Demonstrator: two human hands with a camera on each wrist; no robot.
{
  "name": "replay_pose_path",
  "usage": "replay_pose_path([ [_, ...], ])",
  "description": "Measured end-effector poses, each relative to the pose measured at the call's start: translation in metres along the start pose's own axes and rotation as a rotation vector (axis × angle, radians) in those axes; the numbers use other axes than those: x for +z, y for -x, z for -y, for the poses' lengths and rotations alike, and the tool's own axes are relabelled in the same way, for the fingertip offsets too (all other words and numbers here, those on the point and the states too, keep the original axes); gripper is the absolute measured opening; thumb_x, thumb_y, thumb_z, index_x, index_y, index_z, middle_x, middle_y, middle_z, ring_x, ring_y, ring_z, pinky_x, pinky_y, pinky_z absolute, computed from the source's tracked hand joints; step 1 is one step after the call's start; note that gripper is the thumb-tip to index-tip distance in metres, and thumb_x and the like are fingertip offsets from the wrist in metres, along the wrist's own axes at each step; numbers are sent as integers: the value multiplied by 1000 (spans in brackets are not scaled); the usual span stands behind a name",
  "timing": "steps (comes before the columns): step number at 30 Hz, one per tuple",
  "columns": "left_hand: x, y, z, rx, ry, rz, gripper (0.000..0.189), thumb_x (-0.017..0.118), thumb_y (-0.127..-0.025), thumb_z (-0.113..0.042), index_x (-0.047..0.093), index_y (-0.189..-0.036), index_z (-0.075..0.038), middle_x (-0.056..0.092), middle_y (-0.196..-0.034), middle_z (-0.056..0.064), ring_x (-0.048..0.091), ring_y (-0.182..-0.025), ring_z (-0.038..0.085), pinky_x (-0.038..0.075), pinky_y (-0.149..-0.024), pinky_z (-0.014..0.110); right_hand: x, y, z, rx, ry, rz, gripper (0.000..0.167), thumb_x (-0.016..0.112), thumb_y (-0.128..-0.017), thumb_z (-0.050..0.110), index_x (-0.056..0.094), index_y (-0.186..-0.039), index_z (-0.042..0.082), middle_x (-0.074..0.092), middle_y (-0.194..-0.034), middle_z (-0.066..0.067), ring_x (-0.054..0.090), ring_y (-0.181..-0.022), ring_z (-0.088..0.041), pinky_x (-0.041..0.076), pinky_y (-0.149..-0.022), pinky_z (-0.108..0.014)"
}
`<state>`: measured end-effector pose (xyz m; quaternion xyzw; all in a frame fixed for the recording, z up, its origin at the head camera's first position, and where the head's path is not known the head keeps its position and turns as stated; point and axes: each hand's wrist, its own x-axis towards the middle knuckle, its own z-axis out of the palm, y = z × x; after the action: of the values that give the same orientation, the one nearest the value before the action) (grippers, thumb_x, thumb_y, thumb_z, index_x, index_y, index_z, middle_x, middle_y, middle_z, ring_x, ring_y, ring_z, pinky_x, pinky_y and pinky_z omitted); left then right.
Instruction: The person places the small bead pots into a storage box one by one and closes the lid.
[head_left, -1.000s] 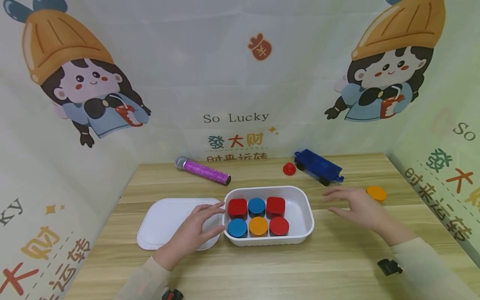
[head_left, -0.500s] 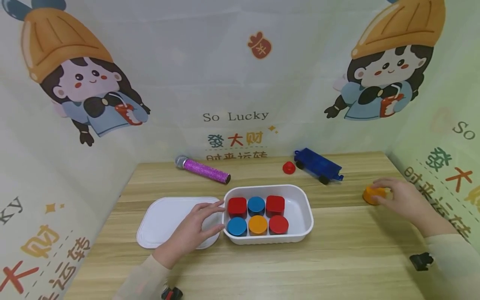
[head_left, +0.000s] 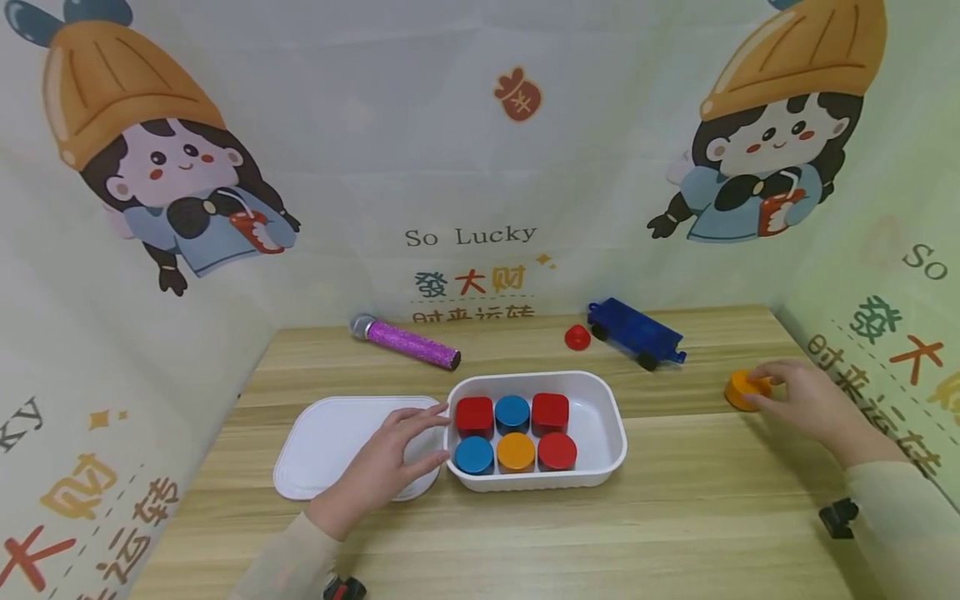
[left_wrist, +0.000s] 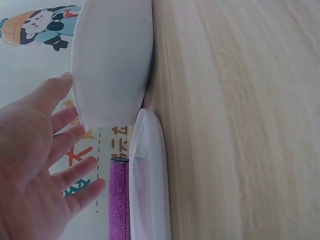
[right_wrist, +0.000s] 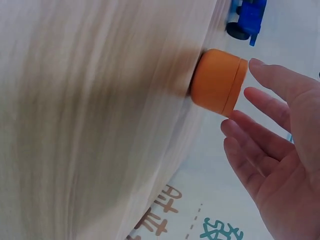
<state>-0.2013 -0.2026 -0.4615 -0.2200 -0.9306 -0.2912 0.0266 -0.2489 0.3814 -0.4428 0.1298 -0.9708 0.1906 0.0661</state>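
Note:
In the head view a white container [head_left: 611,433] holds several red, blue and orange pieces, round and squarish, in two rows. My left hand [head_left: 382,462] is at its left end, fingers spread and relaxed, fingertips at the rim. The left wrist view shows that hand's thumb [left_wrist: 57,90] against the container's white wall [left_wrist: 110,65]. At the right, my right hand [head_left: 802,408] pinches an orange cylinder [head_left: 742,392] between thumb and fingers. The cylinder [right_wrist: 217,82] stands on the table in the right wrist view, a seam near its top like a lid's.
A flat white lid [head_left: 337,442] lies under my left hand, left of the container. Toward the back are a purple glitter microphone [head_left: 408,342], a small red cap-like piece [head_left: 577,337] and a blue wheeled toy wagon [head_left: 637,332]. Printed cloth [head_left: 465,167] walls the table's back and sides.
My right hand has moved right, from beside the container to the orange cylinder, and its fingers now grip it. The left hand has stayed at the container's rim.

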Motion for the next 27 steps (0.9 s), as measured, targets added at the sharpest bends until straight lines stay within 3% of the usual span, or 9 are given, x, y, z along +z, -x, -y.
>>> replay_pose_path([
  [13, 1, 0, 1, -9, 5, 14, 45, 76, -95, -36, 67, -136, -19, 51, -158, -4, 48, -140, 27, 46, -115, 54, 8, 2, -4, -27, 5, -26, 34, 82, -88, 17, 72, -110, -7, 71, -109, -32, 68, -91, -43, 57, -75, -55],
  [22, 1, 0, 1, -12, 3, 15, 45, 75, -95, -36, 67, -137, -19, 51, -158, -5, 48, -140, 27, 46, -115, 54, 9, 5, 33, -181, 42, -98, 28, 88, -79, 14, 77, -101, 1, 77, -99, -17, 70, -80, -27, 57, -66, -35],
  [27, 2, -1, 2, -3, 1, 6, 45, 76, -95, -35, 67, -136, -19, 52, -158, -4, 49, -139, 27, 47, -114, 54, 7, 3, 63, -259, 50, -96, 28, 89, -77, 14, 77, -101, 5, 76, -96, -7, 68, -79, -19, 60, -68, -36],
])
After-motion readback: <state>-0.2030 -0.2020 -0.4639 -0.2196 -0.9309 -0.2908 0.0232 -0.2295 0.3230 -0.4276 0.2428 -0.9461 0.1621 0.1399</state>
